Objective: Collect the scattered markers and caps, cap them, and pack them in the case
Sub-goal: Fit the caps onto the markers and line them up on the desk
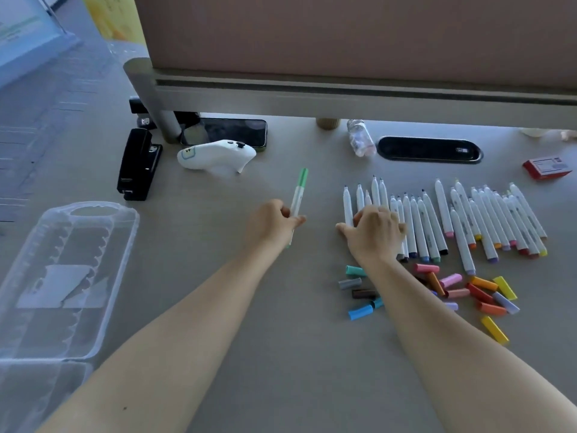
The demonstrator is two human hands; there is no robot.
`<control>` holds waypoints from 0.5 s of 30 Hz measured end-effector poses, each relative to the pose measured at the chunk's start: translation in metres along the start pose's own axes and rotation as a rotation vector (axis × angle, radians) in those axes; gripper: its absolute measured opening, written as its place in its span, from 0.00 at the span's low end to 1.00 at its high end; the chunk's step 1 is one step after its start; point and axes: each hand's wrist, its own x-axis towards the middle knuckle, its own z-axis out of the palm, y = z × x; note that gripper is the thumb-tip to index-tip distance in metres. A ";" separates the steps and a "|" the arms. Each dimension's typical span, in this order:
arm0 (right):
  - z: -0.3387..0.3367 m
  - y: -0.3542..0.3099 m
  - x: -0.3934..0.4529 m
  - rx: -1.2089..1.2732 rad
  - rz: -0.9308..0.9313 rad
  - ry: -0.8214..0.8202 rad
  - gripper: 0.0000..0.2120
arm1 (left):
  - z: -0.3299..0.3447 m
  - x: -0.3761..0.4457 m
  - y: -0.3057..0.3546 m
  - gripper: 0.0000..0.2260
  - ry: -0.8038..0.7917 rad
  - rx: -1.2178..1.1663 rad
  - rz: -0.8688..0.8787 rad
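My left hand (pixel 271 220) pinches a white marker with a green cap (pixel 299 192), held above the table with the cap pointing away from me. My right hand (pixel 374 231) lies on the left end of a row of several uncapped white markers (pixel 443 220), fingers curled over a few of them. Whether it grips one I cannot tell. Loose caps (pixel 452 285) in several colours lie scattered in front of the row, partly hidden by my right forearm. The clear plastic case (pixel 40 267) stands open at the left.
A black stapler (pixel 137 164), a white game controller (pixel 215 156) and a phone (pixel 231 131) sit at the back left under a shelf (pixel 343 92). A small bottle (pixel 360 137), a black oval tray (pixel 429 150) and a red box (pixel 546 168) lie at the back right.
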 end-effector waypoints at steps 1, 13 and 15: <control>0.001 -0.001 0.000 -0.015 0.002 0.001 0.16 | 0.000 0.000 0.000 0.16 0.007 0.030 0.007; -0.003 -0.006 -0.002 0.457 -0.015 -0.016 0.10 | 0.002 -0.001 -0.007 0.14 0.077 0.151 0.002; -0.008 -0.003 -0.002 0.579 0.008 -0.060 0.08 | 0.002 -0.003 -0.008 0.15 0.080 0.125 0.007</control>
